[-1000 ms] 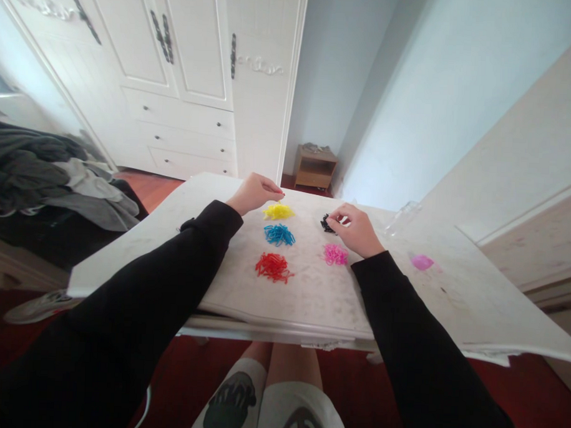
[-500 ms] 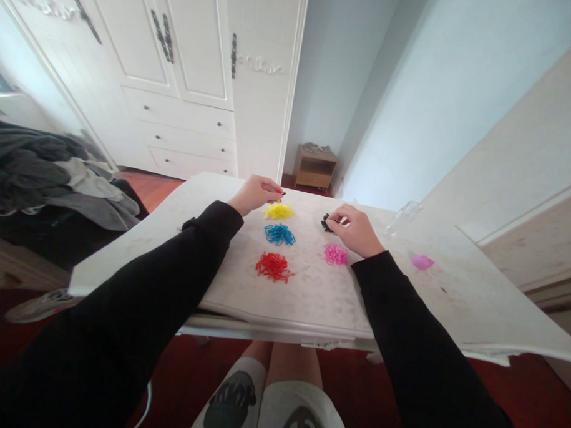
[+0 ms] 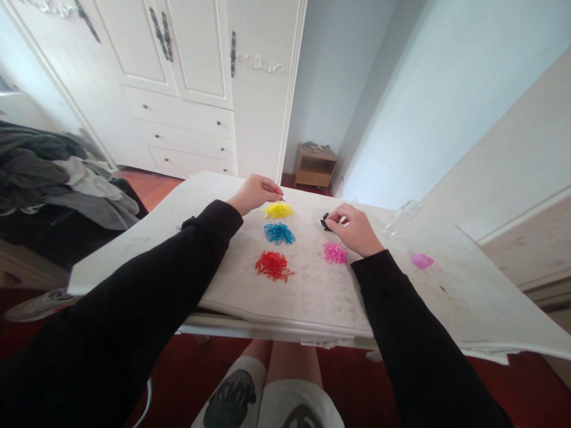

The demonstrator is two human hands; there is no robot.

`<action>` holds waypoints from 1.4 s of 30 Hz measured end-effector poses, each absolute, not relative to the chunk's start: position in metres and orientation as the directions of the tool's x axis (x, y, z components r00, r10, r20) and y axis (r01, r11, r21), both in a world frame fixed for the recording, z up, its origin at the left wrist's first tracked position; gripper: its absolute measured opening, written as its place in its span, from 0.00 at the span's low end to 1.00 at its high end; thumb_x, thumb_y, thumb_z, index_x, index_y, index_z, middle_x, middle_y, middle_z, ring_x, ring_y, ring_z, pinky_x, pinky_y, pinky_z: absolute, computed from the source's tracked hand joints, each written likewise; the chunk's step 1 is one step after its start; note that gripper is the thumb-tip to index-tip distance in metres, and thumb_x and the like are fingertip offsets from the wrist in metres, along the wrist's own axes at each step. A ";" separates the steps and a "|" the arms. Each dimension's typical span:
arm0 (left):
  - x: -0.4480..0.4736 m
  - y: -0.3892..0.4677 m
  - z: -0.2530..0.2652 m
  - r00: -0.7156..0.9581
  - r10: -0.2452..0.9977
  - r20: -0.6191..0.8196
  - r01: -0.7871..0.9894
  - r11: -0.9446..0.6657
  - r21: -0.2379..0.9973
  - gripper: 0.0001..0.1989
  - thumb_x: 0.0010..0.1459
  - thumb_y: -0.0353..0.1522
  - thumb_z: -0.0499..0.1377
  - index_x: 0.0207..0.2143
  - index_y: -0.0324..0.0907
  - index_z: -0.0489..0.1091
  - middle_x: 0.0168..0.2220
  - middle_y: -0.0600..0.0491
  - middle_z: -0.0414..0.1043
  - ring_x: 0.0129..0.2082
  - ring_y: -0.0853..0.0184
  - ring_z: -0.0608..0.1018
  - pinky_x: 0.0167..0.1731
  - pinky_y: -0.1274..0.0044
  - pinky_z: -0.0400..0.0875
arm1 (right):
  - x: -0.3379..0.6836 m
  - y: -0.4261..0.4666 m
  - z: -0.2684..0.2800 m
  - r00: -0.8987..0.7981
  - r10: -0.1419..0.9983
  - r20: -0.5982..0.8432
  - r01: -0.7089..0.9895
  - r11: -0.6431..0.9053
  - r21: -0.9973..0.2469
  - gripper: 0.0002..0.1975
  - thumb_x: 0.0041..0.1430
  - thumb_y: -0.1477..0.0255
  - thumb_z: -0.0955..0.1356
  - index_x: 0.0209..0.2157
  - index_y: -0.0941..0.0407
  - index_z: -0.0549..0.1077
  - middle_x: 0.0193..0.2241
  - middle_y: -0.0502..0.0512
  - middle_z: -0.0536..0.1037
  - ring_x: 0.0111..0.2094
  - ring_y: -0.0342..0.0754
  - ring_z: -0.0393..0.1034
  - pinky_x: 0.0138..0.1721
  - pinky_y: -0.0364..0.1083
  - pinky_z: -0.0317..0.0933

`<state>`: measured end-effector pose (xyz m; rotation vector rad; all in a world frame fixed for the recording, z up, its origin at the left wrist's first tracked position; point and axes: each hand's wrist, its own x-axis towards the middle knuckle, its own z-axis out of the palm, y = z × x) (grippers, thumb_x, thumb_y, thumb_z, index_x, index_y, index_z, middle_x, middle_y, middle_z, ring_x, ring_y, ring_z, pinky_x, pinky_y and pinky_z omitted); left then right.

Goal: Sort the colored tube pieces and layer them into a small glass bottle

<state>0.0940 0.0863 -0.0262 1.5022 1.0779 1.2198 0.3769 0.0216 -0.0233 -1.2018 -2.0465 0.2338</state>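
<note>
My left hand (image 3: 264,189) hovers over the far edge of the yellow pile (image 3: 279,210). Its thumb and forefinger are pinched together, with a tiny dark bit at their tips, too small to name. My right hand (image 3: 355,226) rests at the black pile (image 3: 324,221), fingertips closed among its pieces. Whether a piece is between them is hidden. Blue (image 3: 279,233) and red (image 3: 273,265) piles lie in a column nearer me, below the yellow. Just in front of the right hand sits a pink pile (image 3: 335,253). All the piles look like small rubber bands.
A clear plastic container (image 3: 404,216) lies to the right on the white table (image 3: 282,304). Beyond my right sleeve is a pink-purple item (image 3: 422,261). Clothes (image 3: 38,174) are heaped at the left, and a white wardrobe (image 3: 192,67) stands behind.
The hands stay almost in place. At my left fingertips, the small dark bit shows a little lower and less clearly than before.
</note>
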 end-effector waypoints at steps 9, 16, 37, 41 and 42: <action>0.095 0.085 -0.025 0.114 0.963 0.244 0.161 -0.260 0.952 0.07 0.40 0.26 0.72 0.25 0.36 0.79 0.27 0.47 0.81 0.30 0.65 0.82 0.39 0.72 0.77 | 0.377 0.021 -0.023 -0.297 0.813 0.501 0.682 0.547 -0.485 0.06 0.55 0.72 0.70 0.25 0.55 0.74 0.30 0.53 0.77 0.33 0.48 0.70 0.37 0.48 0.64; 0.095 0.087 -0.027 0.117 0.961 0.249 0.142 -0.264 0.954 0.04 0.41 0.25 0.70 0.24 0.36 0.79 0.27 0.47 0.82 0.31 0.65 0.83 0.41 0.72 0.77 | 0.377 0.020 -0.023 -0.297 0.818 0.492 0.689 0.540 -0.483 0.06 0.55 0.73 0.69 0.24 0.55 0.74 0.30 0.53 0.77 0.33 0.48 0.70 0.37 0.48 0.64; 0.139 0.047 -0.024 0.382 0.903 0.200 0.010 -0.220 0.976 0.11 0.42 0.32 0.76 0.29 0.38 0.83 0.31 0.46 0.83 0.33 0.62 0.84 0.41 0.69 0.82 | 0.365 0.002 -0.013 -0.545 0.737 0.400 0.464 0.663 -0.587 0.10 0.60 0.68 0.71 0.43 0.53 0.82 0.48 0.58 0.81 0.48 0.52 0.75 0.44 0.49 0.68; 0.140 0.047 -0.025 0.401 0.898 0.180 -0.024 -0.186 0.982 0.11 0.42 0.32 0.76 0.29 0.38 0.82 0.31 0.46 0.83 0.33 0.63 0.84 0.43 0.69 0.82 | 0.363 0.003 -0.013 -0.517 0.753 0.407 0.460 0.645 -0.610 0.09 0.60 0.67 0.70 0.39 0.54 0.82 0.44 0.57 0.82 0.43 0.51 0.76 0.42 0.48 0.68; 0.140 0.047 -0.025 0.406 0.897 0.176 -0.037 -0.177 0.984 0.12 0.42 0.33 0.77 0.29 0.38 0.82 0.31 0.46 0.83 0.33 0.63 0.84 0.43 0.69 0.82 | 0.364 0.005 -0.013 -0.486 0.766 0.420 0.472 0.635 -0.612 0.09 0.61 0.66 0.70 0.36 0.55 0.82 0.41 0.57 0.83 0.41 0.50 0.76 0.40 0.48 0.68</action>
